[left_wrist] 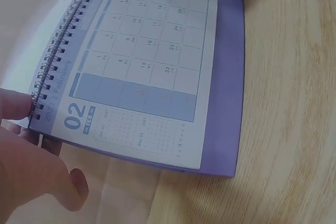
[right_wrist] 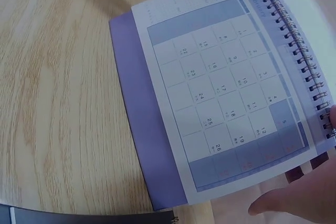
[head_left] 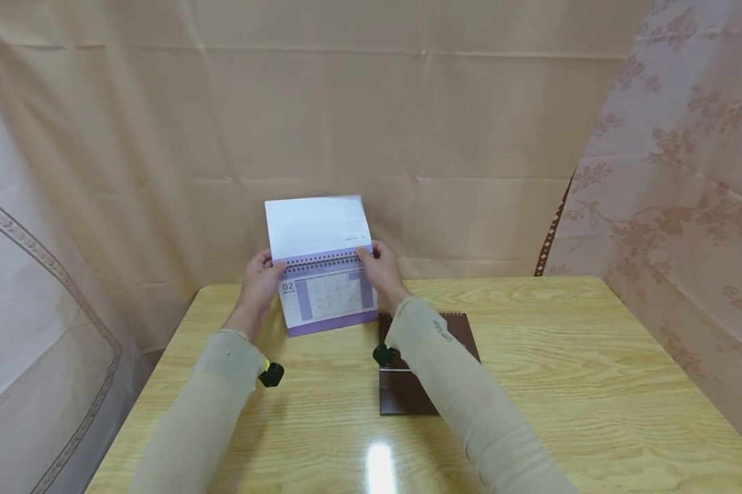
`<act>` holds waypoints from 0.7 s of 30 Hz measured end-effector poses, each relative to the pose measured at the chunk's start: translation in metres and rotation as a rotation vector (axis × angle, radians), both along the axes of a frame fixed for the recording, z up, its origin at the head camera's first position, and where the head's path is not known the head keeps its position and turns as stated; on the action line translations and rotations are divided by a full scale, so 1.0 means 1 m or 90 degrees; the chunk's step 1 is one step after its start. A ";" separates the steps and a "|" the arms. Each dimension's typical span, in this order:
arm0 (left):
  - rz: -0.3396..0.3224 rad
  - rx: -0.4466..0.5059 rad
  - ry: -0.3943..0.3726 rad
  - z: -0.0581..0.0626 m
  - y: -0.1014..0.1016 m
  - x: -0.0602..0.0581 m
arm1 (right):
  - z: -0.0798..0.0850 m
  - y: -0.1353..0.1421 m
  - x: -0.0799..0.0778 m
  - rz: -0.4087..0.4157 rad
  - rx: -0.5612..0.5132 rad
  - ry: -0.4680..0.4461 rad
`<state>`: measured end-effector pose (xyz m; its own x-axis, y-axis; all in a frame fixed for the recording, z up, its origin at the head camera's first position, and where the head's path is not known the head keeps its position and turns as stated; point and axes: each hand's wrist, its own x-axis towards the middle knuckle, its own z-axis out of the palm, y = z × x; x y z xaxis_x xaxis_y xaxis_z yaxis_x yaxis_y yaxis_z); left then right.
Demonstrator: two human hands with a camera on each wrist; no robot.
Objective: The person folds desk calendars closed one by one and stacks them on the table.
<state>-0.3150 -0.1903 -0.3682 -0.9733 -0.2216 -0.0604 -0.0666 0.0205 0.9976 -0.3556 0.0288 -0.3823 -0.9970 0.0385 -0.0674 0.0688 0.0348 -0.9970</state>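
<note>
Both hands hold a purple and white spiral-bound desk calendar (head_left: pixel 328 296) near the back left of the table, its February page facing me. My left hand (head_left: pixel 262 285) grips the left end of the binding, thumb in front and fingers behind. At the opposite end, my right hand (head_left: pixel 382 271) pinches the calendar the same way. A white page (head_left: pixel 315 226) stands flipped up above the coil. In the left wrist view the purple base (left_wrist: pixel 228 77) shows below the February sheet. The right wrist view shows the metal coil (right_wrist: pixel 299 51) running up to the right thumb.
A dark brown spiral-bound book (head_left: pixel 402 394) lies on the wooden table (head_left: pixel 562 363), partly hidden under the right forearm. A beige curtain (head_left: pixel 470 137) hangs behind the table's far edge. Patterned curtains (head_left: pixel 692 151) hang at the sides.
</note>
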 end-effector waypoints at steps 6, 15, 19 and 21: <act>0.014 -0.031 0.002 0.000 0.003 0.001 | -0.004 0.000 0.000 -0.003 0.023 0.022; 0.023 -0.034 0.003 0.000 0.005 0.003 | -0.006 0.000 -0.002 -0.002 0.045 0.020; 0.027 -0.040 0.015 -0.002 0.005 0.002 | -0.006 0.001 -0.001 0.000 0.052 0.024; 0.030 -0.045 0.019 -0.004 0.006 0.003 | -0.006 0.001 -0.001 -0.001 0.057 0.030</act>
<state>-0.3124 -0.1845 -0.3718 -0.9628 -0.2698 -0.0147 -0.0398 0.0879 0.9953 -0.3564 0.0297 -0.3887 -0.9989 0.0432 -0.0162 0.0215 0.1238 -0.9921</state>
